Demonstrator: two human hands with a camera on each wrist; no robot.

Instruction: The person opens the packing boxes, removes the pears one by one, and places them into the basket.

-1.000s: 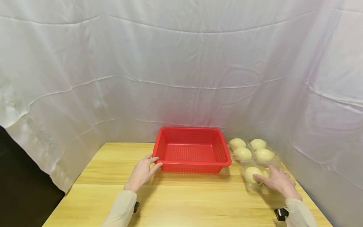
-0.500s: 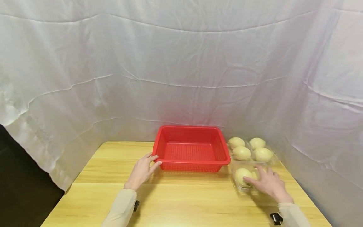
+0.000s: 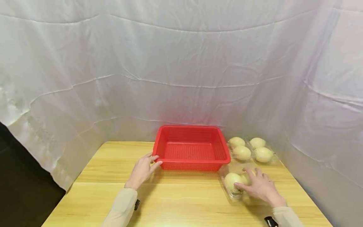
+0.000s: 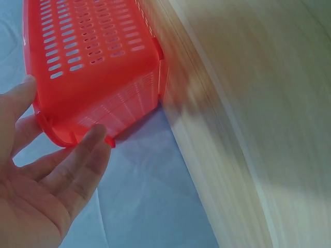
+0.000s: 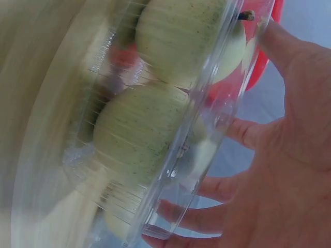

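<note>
My left hand (image 3: 141, 170) touches the left front corner of the red perforated basket (image 3: 188, 165), thumb and fingers at its rim; the left wrist view shows the fingers (image 4: 83, 170) fairly straight against the basket (image 4: 93, 77). On the right, my right hand (image 3: 261, 187) grips a clear plastic box (image 3: 233, 196) of pale yellow-green round fruit (image 3: 232, 182) from above. In the right wrist view, thumb and fingertips lie along the edge of the clear box (image 5: 176, 150), with fruit (image 5: 139, 134) inside.
Behind the gripped box, more pale fruit (image 3: 242, 153) sits in clear packaging beside the basket's right side. The wooden table (image 3: 181, 201) lies in front, with a pale curtain (image 3: 181, 78) hanging behind and at both sides.
My right hand and the clear box have moved left and toward the table's front, away from the fruit behind. My left hand and the red basket stay in nearly the same place.
</note>
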